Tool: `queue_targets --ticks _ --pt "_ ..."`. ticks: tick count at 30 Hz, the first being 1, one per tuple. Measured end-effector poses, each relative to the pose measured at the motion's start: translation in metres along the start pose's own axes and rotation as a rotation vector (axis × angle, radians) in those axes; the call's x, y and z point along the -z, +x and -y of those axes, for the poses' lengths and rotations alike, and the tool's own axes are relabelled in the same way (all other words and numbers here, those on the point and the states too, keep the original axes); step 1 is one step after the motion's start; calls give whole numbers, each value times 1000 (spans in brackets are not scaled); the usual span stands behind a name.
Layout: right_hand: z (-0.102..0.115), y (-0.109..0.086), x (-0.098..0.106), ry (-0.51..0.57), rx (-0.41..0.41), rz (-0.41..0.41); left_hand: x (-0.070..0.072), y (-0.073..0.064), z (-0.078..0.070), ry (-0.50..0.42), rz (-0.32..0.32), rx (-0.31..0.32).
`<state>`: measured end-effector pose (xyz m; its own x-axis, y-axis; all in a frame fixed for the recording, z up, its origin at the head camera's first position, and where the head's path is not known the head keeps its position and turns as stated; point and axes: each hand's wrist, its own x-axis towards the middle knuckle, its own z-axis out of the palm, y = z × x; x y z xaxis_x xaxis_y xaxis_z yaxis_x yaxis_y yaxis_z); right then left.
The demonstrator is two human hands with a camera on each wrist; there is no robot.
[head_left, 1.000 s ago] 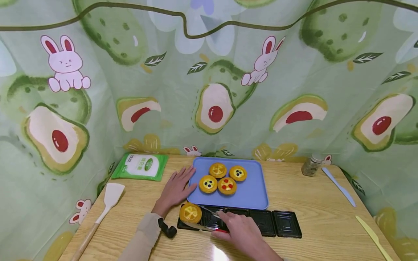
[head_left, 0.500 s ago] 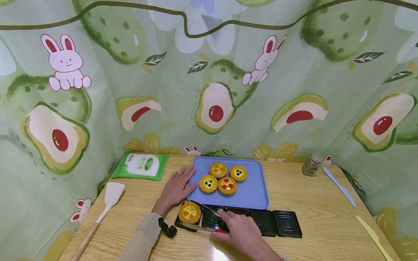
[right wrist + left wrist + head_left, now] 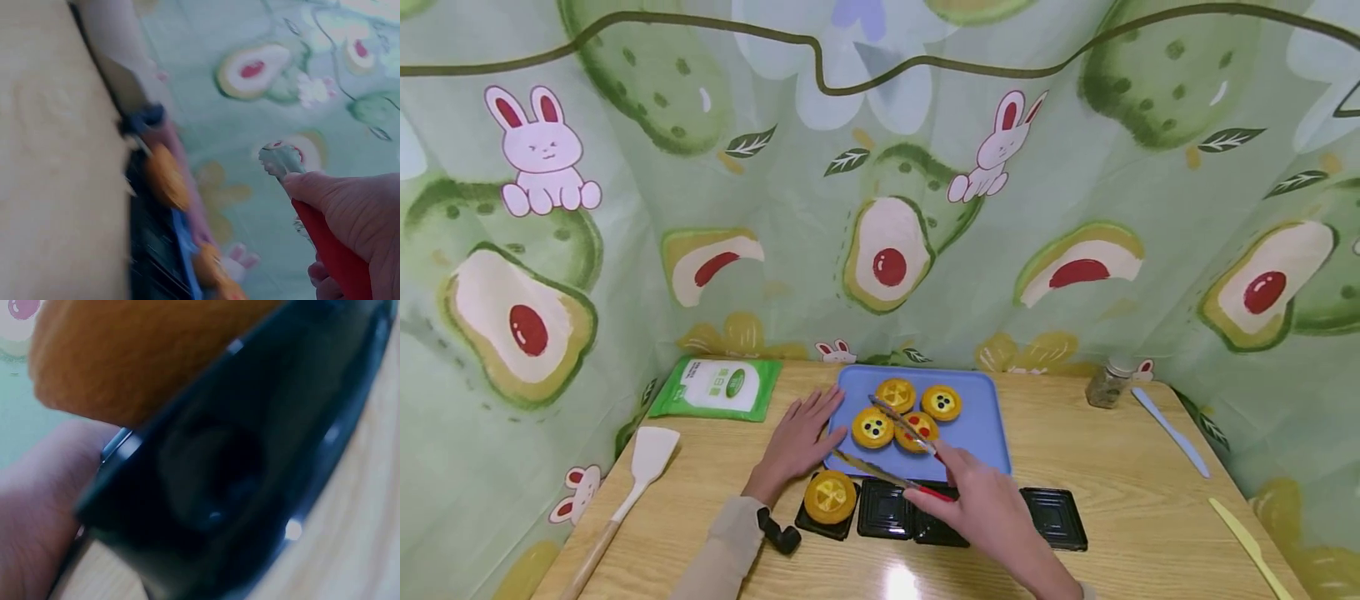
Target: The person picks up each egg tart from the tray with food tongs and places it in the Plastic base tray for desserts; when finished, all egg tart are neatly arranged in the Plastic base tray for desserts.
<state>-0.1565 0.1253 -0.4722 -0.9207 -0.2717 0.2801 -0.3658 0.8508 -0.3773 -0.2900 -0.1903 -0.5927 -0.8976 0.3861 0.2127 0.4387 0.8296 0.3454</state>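
My right hand (image 3: 996,508) grips a pair of red-handled metal tongs (image 3: 880,473), whose two arms are spread with nothing between the tips. The tongs hang above the blue tray (image 3: 981,433), one arm crossing in front of an egg tart with red toppings (image 3: 925,427). Several egg tarts sit together on that tray. My left hand (image 3: 796,437) lies flat, fingers straight, at the tray's left edge. Just in front, another egg tart (image 3: 830,497) with yellow wedge topping rests in the leftmost black square holder (image 3: 811,525). The left wrist view shows this tart (image 3: 156,350) close up.
More black square holders (image 3: 1055,518) run rightward in a row. A white spatula (image 3: 653,454) and green packet (image 3: 715,388) lie left. On the right are a spice jar (image 3: 1107,387), a blue knife (image 3: 1172,433) and a yellow knife (image 3: 1247,542). A patterned curtain (image 3: 805,283) stands behind.
The tongs have lifted off the tart in the leftmost black holder and moved up and right over the blue tray. That tart stays in its holder. My left hand has stayed in place.
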Motion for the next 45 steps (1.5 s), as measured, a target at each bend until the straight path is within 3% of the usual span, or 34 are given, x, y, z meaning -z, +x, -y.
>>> queue_targets --ticks 8,17,33,45 --pt "-54 21 21 -2 7 -146 1 -1 -1 -8 -4 6" --pt "-95 29 18 -20 -120 -88 2 -1 -2 -7 13 17" --pt "-118 33 3 -26 -252 46 3 -1 -3 -10 17 26" --pt "-117 34 -9 -19 -280 81 -1 1 1 -3 34 36"
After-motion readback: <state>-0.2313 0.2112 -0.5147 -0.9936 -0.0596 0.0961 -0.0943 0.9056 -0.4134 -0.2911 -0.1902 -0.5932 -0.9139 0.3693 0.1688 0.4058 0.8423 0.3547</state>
